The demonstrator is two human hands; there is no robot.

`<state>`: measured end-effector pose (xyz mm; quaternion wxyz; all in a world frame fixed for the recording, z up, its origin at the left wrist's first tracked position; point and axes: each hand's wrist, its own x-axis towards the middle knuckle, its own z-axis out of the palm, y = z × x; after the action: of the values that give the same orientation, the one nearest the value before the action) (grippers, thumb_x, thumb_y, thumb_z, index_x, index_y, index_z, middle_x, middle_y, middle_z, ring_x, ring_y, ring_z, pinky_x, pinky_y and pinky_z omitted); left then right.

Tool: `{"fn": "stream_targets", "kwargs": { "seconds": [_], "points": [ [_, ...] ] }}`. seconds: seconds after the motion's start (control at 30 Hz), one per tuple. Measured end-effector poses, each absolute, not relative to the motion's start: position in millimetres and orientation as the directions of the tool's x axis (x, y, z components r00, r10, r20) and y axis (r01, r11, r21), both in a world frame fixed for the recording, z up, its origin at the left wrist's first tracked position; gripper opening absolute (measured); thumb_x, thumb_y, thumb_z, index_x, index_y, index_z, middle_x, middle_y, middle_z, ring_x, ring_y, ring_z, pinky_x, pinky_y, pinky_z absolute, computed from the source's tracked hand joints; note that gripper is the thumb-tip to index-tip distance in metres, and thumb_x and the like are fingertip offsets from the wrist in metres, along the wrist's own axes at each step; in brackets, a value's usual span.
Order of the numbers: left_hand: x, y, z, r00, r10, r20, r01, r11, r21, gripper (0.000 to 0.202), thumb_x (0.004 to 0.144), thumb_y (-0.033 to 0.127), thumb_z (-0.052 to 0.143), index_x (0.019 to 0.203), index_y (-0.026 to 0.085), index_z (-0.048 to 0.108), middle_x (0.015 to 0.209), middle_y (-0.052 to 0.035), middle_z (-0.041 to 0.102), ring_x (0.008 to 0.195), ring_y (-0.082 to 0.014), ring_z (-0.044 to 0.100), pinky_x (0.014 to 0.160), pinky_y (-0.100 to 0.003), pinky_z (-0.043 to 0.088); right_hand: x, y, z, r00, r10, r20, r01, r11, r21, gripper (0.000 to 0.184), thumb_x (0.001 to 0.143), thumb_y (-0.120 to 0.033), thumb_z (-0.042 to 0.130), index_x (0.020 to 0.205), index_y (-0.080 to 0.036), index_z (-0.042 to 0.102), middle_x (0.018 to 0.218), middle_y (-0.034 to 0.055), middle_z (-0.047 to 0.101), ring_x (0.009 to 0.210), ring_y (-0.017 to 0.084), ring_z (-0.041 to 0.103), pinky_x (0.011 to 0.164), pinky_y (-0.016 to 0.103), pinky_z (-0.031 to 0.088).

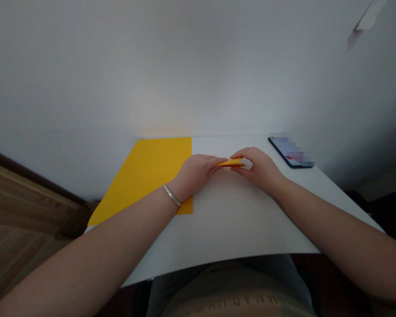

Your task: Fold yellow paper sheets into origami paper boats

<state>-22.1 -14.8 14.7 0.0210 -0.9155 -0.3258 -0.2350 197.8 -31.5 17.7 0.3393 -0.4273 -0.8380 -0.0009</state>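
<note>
Folded yellow paper [231, 162] is pinched in the left hand [200, 171], its right part gripped by the right hand [261, 167]. A phone [286, 152] lies far right.

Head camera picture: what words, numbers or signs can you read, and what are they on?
None that I can read for sure:
Shirt: a row of upside-down letters, too dim and blurred to read.
Phone: its screen is partly covered by blurry squares, so nothing is readable.
Yellow sheet and small yellow piece: no writing that I can see.
</note>
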Motion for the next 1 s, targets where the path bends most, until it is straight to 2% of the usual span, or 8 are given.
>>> {"fn": "stream_targets", "kwargs": {
  "seconds": [0.13, 0.3, 0.4, 0.47, 0.6, 0.67, 0.87, 1.0],
  "points": [
    [-22.0, -13.1, 14.9, 0.684, 0.536, 0.495, 0.556, -0.822, 0.121, 0.025, 0.093, 0.027, 0.051, 0.114, 0.022, 0.064, 0.105, -0.0052, 0.071, 0.090, -0.0161, 0.066, 0.080, -0.029, 0.049, 198.2, -31.6, 17.9, -0.396, 0.761, 0.514, 0.715, 0.606, -0.347, 0.009, 0.080, -0.024, 0.064, 0.088, -0.023, 0.068, 0.087, 0.0020, 0.070, 0.080, 0.018, 0.063, 0.072, 0.032, 0.048],
    [-21.0, -15.2, 16.6, 0.676, 0.442, 0.590, 0.532, -0.846, 0.024, 0.024, 0.091, 0.035, 0.054, 0.107, 0.020, 0.067, 0.098, -0.0065, 0.070, 0.087, -0.0178, 0.062, 0.077, -0.031, 0.046, 195.2, -36.2, 22.0, -0.413, 0.736, 0.536, 0.735, 0.617, -0.281, 0.008, 0.082, -0.025, 0.062, 0.087, -0.023, 0.068, 0.085, 0.0028, 0.069, 0.078, 0.018, 0.062, 0.070, 0.032, 0.047],
    [-20.9, -15.7, 16.2, 0.671, 0.435, 0.600, 0.544, -0.839, -0.001, 0.021, 0.090, 0.034, 0.056, 0.101, 0.020, 0.068, 0.090, -0.0054, 0.068, 0.081, -0.0167, 0.060, 0.071, -0.029, 0.044, 192.9, -37.0, 21.7, -0.432, 0.713, 0.552, 0.720, 0.642, -0.265, 0.007, 0.082, -0.024, 0.062, 0.086, -0.023, 0.067, 0.084, 0.0031, 0.069, 0.079, 0.019, 0.062, 0.072, 0.034, 0.048],
    [-21.4, -14.8, 15.4, 0.657, 0.458, 0.599, 0.559, -0.829, 0.021, 0.017, 0.090, 0.029, 0.055, 0.095, 0.019, 0.068, 0.085, -0.0043, 0.067, 0.077, -0.0156, 0.059, 0.068, -0.028, 0.042, 192.0, -36.8, 19.8, -0.415, 0.706, 0.574, 0.698, 0.652, -0.297, 0.008, 0.080, -0.025, 0.063, 0.088, -0.023, 0.065, 0.085, 0.0035, 0.070, 0.078, 0.019, 0.063, 0.072, 0.034, 0.049],
    [-23.4, -12.5, 14.5, 0.586, 0.534, 0.610, 0.590, -0.797, 0.131, 0.011, 0.087, 0.022, 0.057, 0.082, 0.016, 0.065, 0.077, -0.0027, 0.064, 0.070, -0.0139, 0.056, 0.063, -0.025, 0.040, 192.1, -36.9, 16.6, -0.247, 0.755, 0.607, 0.642, 0.597, -0.481, 0.018, 0.075, -0.028, 0.069, 0.088, -0.022, 0.056, 0.087, 0.0037, 0.070, 0.073, 0.017, 0.063, 0.066, 0.033, 0.052],
    [-24.3, -12.1, 14.6, 0.547, 0.566, 0.617, 0.604, -0.777, 0.177, 0.012, 0.086, 0.021, 0.057, 0.077, 0.015, 0.062, 0.074, -0.0022, 0.061, 0.067, -0.0131, 0.054, 0.060, -0.024, 0.038, 192.5, -37.3, 17.0, -0.199, 0.766, 0.612, 0.615, 0.584, -0.531, 0.020, 0.075, -0.028, 0.069, 0.086, -0.023, 0.053, 0.091, 0.0038, 0.070, 0.074, 0.017, 0.064, 0.066, 0.034, 0.053],
    [-24.3, -12.7, 13.0, 0.523, 0.610, 0.595, 0.601, -0.759, 0.250, 0.013, 0.086, 0.024, 0.057, 0.075, 0.016, 0.058, 0.075, -0.0003, 0.058, 0.065, -0.0117, 0.051, 0.059, -0.023, 0.037, 191.4, -37.4, 20.9, -0.290, 0.696, 0.656, 0.572, 0.676, -0.465, 0.005, 0.080, -0.022, 0.063, 0.084, -0.023, 0.062, 0.101, 0.0062, 0.070, 0.091, 0.019, 0.063, 0.066, 0.033, 0.054],
    [-24.4, -12.2, 11.3, 0.536, 0.611, 0.582, 0.601, -0.761, 0.245, 0.014, 0.086, 0.025, 0.058, 0.075, 0.016, 0.058, 0.075, 0.0002, 0.058, 0.066, -0.0113, 0.051, 0.059, -0.023, 0.037, 191.1, -35.9, 20.8, -0.319, 0.666, 0.674, 0.538, 0.713, -0.450, 0.005, 0.080, -0.019, 0.064, 0.081, -0.023, 0.066, 0.096, 0.0062, 0.071, 0.089, 0.019, 0.064, 0.070, 0.034, 0.053]
  ]
}}
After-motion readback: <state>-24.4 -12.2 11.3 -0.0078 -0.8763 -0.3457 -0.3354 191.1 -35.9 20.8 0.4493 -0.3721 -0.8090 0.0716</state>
